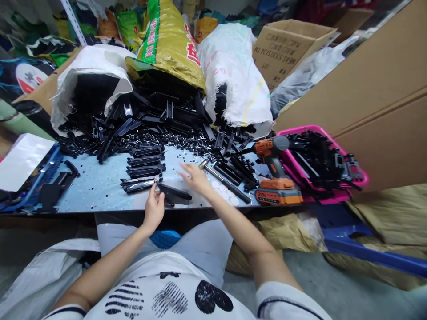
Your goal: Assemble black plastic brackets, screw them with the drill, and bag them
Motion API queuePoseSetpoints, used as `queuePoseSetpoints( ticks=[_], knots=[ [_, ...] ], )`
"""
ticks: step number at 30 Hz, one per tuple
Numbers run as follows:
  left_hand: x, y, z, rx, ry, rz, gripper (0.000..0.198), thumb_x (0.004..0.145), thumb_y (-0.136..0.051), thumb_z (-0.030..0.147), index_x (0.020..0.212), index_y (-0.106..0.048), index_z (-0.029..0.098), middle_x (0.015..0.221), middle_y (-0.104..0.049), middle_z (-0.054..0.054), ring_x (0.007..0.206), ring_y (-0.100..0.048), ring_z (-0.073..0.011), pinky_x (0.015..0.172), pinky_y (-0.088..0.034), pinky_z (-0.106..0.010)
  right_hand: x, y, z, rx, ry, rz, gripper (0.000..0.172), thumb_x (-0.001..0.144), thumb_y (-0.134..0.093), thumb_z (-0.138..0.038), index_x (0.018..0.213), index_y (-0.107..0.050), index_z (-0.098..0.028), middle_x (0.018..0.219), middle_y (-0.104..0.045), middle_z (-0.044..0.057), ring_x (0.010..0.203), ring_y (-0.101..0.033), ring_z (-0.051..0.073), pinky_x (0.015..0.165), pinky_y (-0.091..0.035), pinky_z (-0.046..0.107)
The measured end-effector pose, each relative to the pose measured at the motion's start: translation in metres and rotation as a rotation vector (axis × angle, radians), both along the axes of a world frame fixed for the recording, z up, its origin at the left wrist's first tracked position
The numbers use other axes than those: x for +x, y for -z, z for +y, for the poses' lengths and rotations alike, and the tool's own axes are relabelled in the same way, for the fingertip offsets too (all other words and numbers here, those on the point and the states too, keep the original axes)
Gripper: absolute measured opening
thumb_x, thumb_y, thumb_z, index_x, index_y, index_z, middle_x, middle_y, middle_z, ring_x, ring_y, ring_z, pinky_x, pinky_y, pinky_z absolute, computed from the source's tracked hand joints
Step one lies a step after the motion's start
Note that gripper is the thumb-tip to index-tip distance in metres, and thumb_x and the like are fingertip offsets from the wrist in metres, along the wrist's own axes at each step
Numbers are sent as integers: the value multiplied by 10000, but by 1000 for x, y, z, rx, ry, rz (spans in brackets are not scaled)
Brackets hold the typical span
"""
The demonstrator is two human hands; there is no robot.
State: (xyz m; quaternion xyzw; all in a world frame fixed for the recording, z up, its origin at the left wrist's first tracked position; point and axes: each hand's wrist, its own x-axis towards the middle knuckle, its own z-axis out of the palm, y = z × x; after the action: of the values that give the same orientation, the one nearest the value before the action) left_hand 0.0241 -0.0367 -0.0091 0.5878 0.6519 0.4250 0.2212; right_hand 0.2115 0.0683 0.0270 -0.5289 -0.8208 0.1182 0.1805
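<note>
My left hand (154,208) is at the table's near edge, fingers closed on one end of a long black plastic part (175,193) that lies flat on the table. My right hand (195,177) rests just beyond it with fingers stretched out flat over the tabletop, holding nothing that I can see. A row of assembled black parts (145,166) is stacked in a column just left of both hands. White round discs (224,191) lie to the right of my right hand.
An orange cordless drill (275,171) stands at the right, next to a pink tray (350,184) full of black parts. A heap of black parts (160,115) spills from white sacks (236,75) at the back. Cardboard sheets (373,89) lean at the right.
</note>
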Motion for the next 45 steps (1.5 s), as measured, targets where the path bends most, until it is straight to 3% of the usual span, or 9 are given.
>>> queuePoseSetpoints(
  ticks=[4,8,11,18,22,26,31,35,45],
  knots=[
    [-5,-9,0,57,162,443,507,833,-508,205,1333,-428,178,1253,-505,-152,1158,-492,-292,935,-437,-444,86,-23,86,85,458,-343,388,956,-294,-172,1249,-500,-23,1178,-496,248,1062,-413,249,775,-360,351],
    [11,-19,29,94,588,666,425,817,-476,105,1232,-524,181,1211,-550,-123,1191,-458,-273,986,-379,-434,140,-34,133,13,349,-482,248,863,-399,-22,937,-635,-2,1088,-530,254,1006,-391,208,771,-284,359],
    [17,-15,51,-16,729,732,387,859,-455,114,1234,-519,183,1064,-612,-110,1019,-560,-227,893,-426,-384,154,-44,138,-24,190,-562,165,803,-496,-2,851,-644,-57,1024,-582,177,943,-419,163,784,-270,326],
    [-11,-12,48,-56,759,720,315,904,-446,203,1209,-518,160,1002,-610,-108,939,-567,-220,843,-443,-352,128,-74,72,62,38,-616,255,874,-528,-255,1065,-536,-85,1067,-580,209,882,-503,211,787,-307,333],
    [-5,-14,48,-80,772,672,306,916,-440,285,1179,-526,154,1030,-598,-110,977,-550,-227,865,-441,-357,85,-49,-7,-101,-258,-602,409,859,-492,-561,1028,-518,-189,730,-605,49,600,-515,171,570,-288,260],
    [6,-16,55,-110,802,648,254,911,-421,262,1104,-560,172,979,-606,-93,968,-549,-219,867,-434,-345,60,-8,-57,-86,-500,-499,377,953,-324,-491,993,-531,-178,910,-589,78,720,-564,164,644,-317,266],
    [11,-19,54,-132,806,680,355,897,-437,419,1151,-522,186,1050,-579,-100,1042,-514,-253,904,-404,-393,54,14,-68,-152,-410,-470,359,970,-311,-449,1008,-542,-177,893,-587,68,764,-578,154,629,-310,248],
    [12,-22,49,-127,770,684,654,687,-586,689,1095,-517,183,1054,-570,-113,1032,-515,-298,871,-409,-411,48,9,-73,-175,-330,-495,358,967,-305,-464,1038,-536,-201,880,-603,53,730,-585,154,573,-281,248],
    [-1,-21,48,-6,724,561,581,681,-644,594,1061,-479,186,1016,-590,-89,935,-596,-255,759,-464,-338,34,-19,-86,7,-313,-520,347,991,-251,-331,1165,-510,-179,925,-601,108,805,-543,198,631,-286,294]
  ],
)
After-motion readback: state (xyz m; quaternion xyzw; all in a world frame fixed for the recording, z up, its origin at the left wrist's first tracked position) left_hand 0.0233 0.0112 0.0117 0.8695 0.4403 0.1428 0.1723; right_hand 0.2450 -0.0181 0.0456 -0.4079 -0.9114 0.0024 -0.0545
